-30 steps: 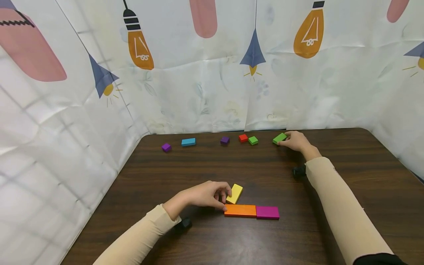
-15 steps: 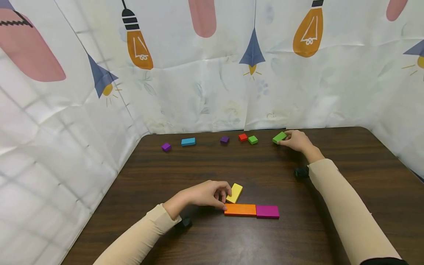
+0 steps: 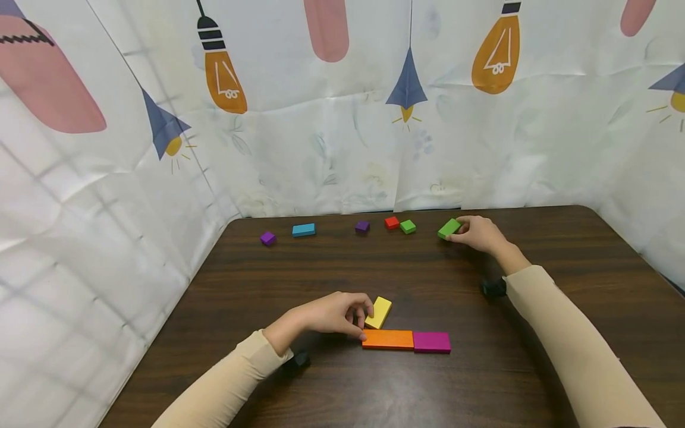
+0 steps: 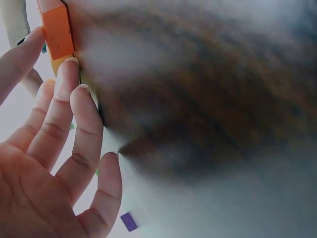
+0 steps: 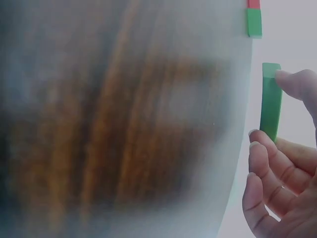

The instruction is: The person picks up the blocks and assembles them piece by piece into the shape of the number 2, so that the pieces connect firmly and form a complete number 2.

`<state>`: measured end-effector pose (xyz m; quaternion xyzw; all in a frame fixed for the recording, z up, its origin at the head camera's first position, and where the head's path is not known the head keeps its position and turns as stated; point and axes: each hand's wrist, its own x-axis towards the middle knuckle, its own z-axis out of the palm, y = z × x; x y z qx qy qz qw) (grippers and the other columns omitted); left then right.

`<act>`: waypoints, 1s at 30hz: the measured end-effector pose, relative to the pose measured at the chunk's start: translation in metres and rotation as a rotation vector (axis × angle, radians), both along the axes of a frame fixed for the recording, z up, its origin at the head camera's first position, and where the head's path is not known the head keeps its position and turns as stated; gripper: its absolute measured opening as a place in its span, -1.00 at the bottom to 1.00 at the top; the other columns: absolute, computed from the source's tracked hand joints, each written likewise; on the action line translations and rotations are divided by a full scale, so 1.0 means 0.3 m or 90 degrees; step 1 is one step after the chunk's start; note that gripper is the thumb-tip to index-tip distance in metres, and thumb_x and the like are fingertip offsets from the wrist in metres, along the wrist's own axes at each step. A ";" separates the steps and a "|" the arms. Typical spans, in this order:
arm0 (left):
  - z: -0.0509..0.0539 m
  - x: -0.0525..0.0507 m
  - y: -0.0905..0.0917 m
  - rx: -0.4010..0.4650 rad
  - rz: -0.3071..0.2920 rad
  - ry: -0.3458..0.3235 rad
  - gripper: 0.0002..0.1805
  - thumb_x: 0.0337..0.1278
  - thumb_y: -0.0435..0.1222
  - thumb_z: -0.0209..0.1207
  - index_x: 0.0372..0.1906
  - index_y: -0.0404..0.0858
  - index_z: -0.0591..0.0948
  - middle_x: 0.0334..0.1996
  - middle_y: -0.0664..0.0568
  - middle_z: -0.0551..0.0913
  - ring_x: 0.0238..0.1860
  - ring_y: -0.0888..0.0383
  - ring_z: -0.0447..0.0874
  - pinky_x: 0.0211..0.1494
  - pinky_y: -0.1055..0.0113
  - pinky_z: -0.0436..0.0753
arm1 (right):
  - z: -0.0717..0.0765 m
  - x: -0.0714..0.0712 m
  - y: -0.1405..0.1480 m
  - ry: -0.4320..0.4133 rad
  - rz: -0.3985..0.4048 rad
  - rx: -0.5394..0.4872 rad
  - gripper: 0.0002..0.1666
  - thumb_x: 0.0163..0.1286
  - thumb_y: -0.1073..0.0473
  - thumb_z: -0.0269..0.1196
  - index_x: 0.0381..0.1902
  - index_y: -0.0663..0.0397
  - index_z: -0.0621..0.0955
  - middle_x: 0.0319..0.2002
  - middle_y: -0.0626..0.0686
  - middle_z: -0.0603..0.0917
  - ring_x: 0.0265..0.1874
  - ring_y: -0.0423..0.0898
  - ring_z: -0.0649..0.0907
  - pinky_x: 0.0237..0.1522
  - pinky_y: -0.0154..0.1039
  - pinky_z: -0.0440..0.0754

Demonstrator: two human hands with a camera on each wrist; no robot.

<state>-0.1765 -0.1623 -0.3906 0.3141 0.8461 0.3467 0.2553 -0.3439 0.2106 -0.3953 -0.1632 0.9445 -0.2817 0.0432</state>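
Near the table's middle, my left hand [image 3: 333, 313] rests its thumb against the left end of an orange block [image 3: 387, 339], its fingertips at a tilted yellow block [image 3: 380, 312]. A magenta block [image 3: 431, 342] touches the orange one's right end. The left wrist view shows loosely bent fingers of this hand [image 4: 59, 144] beside the orange block [image 4: 57, 32]. Toward the far edge, my right hand [image 3: 483, 235] pinches a long green block [image 3: 448, 228] by its ends. In the right wrist view thumb and fingertips of that hand [image 5: 287, 178] hold the green block [image 5: 271, 106].
Along the far side of the dark table [image 3: 299, 267] lie a violet block [image 3: 268, 238], a blue block [image 3: 304, 230], a dark purple block [image 3: 362, 226], a red block [image 3: 392, 222] and a small green block [image 3: 408, 226]. A printed curtain [image 3: 342, 148] stands behind.
My right hand has drawn the long green block slightly toward me and left, and the block has turned a little. The left hand has stayed in place.
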 end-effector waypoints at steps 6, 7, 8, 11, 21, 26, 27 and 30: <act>0.001 -0.002 0.002 -0.001 0.001 0.000 -0.64 0.18 -0.34 0.45 -0.01 -0.20 0.55 -0.36 0.19 0.66 -0.46 0.27 0.50 -0.31 0.42 0.51 | -0.002 0.022 -0.009 0.018 0.006 -0.010 -0.15 0.43 -0.03 0.34 0.40 0.52 0.38 -0.03 0.35 0.68 -0.16 0.19 0.65 -0.17 0.03 0.57; 0.001 -0.002 0.003 -0.003 0.002 0.000 -0.64 0.18 -0.34 0.45 -0.01 -0.20 0.55 -0.36 0.19 0.65 -0.46 0.27 0.50 -0.31 0.42 0.51 | -0.001 0.027 -0.011 0.021 0.009 -0.010 -0.15 0.42 -0.03 0.35 0.40 0.51 0.38 -0.04 0.34 0.69 -0.15 0.19 0.65 -0.18 0.03 0.58; 0.001 -0.002 0.003 -0.003 0.003 -0.001 -0.64 0.18 -0.34 0.45 -0.01 -0.20 0.55 -0.36 0.19 0.65 -0.46 0.27 0.50 -0.31 0.42 0.51 | -0.002 0.031 -0.013 0.024 0.011 -0.010 -0.15 0.42 -0.03 0.36 0.39 0.51 0.39 -0.05 0.33 0.69 -0.16 0.18 0.66 -0.18 0.02 0.58; 0.002 -0.002 0.005 -0.005 0.006 -0.004 -0.64 0.17 -0.35 0.45 -0.01 -0.21 0.55 -0.37 0.19 0.65 -0.46 0.27 0.50 -0.30 0.41 0.50 | 0.000 0.046 -0.020 0.028 0.019 -0.011 -0.14 0.40 -0.03 0.37 0.38 0.51 0.40 -0.07 0.31 0.70 -0.16 0.17 0.66 -0.19 0.01 0.58; 0.000 -0.005 0.004 -0.007 0.012 -0.007 -0.64 0.15 -0.36 0.46 -0.02 -0.19 0.55 -0.37 0.18 0.64 -0.46 0.26 0.51 -0.30 0.41 0.51 | 0.015 0.092 -0.057 0.048 0.051 -0.023 -0.19 0.36 -0.02 0.41 0.34 0.47 0.47 -0.15 0.20 0.74 -0.21 0.09 0.64 -0.22 -0.07 0.52; -0.003 -0.006 0.003 -0.006 0.013 -0.010 -0.64 0.16 -0.35 0.46 -0.02 -0.19 0.55 -0.37 0.18 0.64 -0.46 0.26 0.51 -0.30 0.41 0.52 | 0.022 0.115 -0.081 0.048 0.070 -0.026 -0.17 0.35 -0.04 0.43 0.35 0.45 0.47 -0.15 0.17 0.73 -0.26 0.04 0.61 -0.25 -0.11 0.49; -0.002 -0.006 0.003 -0.006 0.013 -0.010 -0.64 0.16 -0.35 0.46 -0.02 -0.19 0.55 -0.37 0.18 0.64 -0.46 0.26 0.51 -0.30 0.41 0.52 | 0.022 0.119 -0.085 0.048 0.072 -0.025 -0.17 0.35 -0.04 0.43 0.35 0.44 0.48 -0.15 0.17 0.73 -0.27 0.03 0.61 -0.26 -0.12 0.49; -0.003 -0.004 0.004 -0.008 0.013 -0.007 -0.63 0.16 -0.35 0.46 -0.02 -0.18 0.55 -0.36 0.18 0.64 -0.46 0.26 0.52 -0.29 0.41 0.53 | 0.023 0.133 -0.098 0.051 0.079 -0.025 -0.18 0.34 -0.03 0.44 0.34 0.43 0.49 -0.17 0.14 0.73 -0.30 0.00 0.59 -0.28 -0.13 0.48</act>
